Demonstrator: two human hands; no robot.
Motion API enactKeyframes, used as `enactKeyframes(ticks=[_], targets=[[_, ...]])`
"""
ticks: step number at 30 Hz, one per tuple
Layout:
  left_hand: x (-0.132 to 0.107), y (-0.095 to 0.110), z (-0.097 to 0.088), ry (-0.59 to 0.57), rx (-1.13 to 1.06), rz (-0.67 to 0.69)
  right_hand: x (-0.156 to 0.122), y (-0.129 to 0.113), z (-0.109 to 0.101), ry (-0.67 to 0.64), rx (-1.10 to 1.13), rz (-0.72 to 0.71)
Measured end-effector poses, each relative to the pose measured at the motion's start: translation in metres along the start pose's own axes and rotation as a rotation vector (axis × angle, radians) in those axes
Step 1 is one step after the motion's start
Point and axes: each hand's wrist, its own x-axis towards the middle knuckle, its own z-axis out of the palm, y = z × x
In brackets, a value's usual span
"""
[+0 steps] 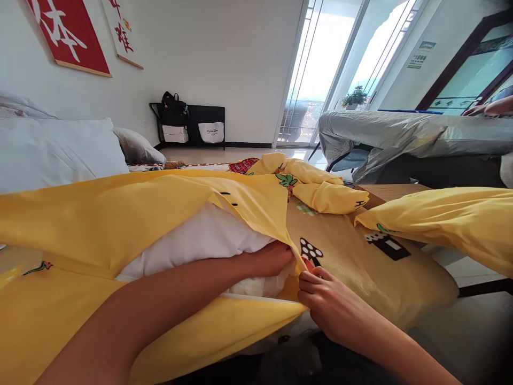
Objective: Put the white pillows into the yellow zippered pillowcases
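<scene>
A yellow printed pillowcase (120, 224) lies across a wooden table, with a white pillow (196, 240) showing through its open side. My left hand (270, 259) reaches into the opening and rests against the pillow, its fingers partly hidden by the cloth. My right hand (326, 299) is closed in a pinch on the pillowcase edge at the end of the opening, right beside the left hand. More yellow printed fabric (320, 190) is bunched behind, and another yellow piece (444, 222) drapes at the right.
White pillows (60, 152) sit at the left. A silver-covered object (401, 136) stands at the right, with another person's hand (487, 108) resting on it. A black bag on a low black stand (188, 123) is by the far wall. Glass doors (332, 69) are behind.
</scene>
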Motion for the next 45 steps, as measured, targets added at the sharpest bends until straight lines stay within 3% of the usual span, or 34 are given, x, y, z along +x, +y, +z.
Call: enactKeyframes(ticks=[2,5,7,9,15,20,23,27,30,34,38,40,43,45], targets=[[-0.011,-0.002,-0.002,-0.005,0.079,0.206,0.0,-0.003,-0.002,0.01,0.002,-0.001],[-0.027,-0.004,-0.006,-0.014,0.215,0.661,0.001,-0.008,-0.004,-0.013,0.009,-0.015],[-0.034,-0.002,-0.007,-0.026,0.246,0.785,0.002,-0.01,-0.005,-0.031,0.001,-0.02],[-0.038,0.003,-0.006,-0.048,0.267,0.717,0.001,-0.011,-0.004,-0.018,-0.01,-0.027],[-0.045,0.029,0.0,-0.267,0.413,0.235,-0.006,-0.011,0.003,0.042,-0.032,-0.047],[-0.059,0.038,0.022,-0.114,0.535,0.073,-0.01,-0.015,0.003,0.023,-0.065,-0.06],[-0.066,0.039,0.028,-0.08,0.467,0.096,-0.011,-0.016,0.001,0.028,-0.067,-0.062],[-0.066,0.037,0.013,-0.29,0.286,0.254,-0.014,-0.015,0.001,0.031,-0.05,-0.064],[-0.06,0.035,-0.004,-0.353,0.203,0.228,-0.015,-0.013,0.003,0.034,-0.031,-0.058],[-0.051,0.035,-0.012,-0.206,0.216,0.097,-0.013,-0.013,0.003,0.047,-0.039,-0.058],[-0.045,0.036,0.0,-0.118,0.339,0.389,-0.011,-0.015,0.002,0.035,-0.081,-0.055],[-0.044,0.036,0.009,-0.099,0.407,0.431,-0.011,-0.016,0.002,0.035,-0.088,-0.054],[-0.045,0.033,0.024,-0.093,0.464,0.247,-0.012,-0.014,0.002,0.039,-0.08,-0.054],[-0.047,0.031,0.034,-0.15,0.39,0.096,-0.013,-0.012,0.002,0.037,-0.061,-0.055]])
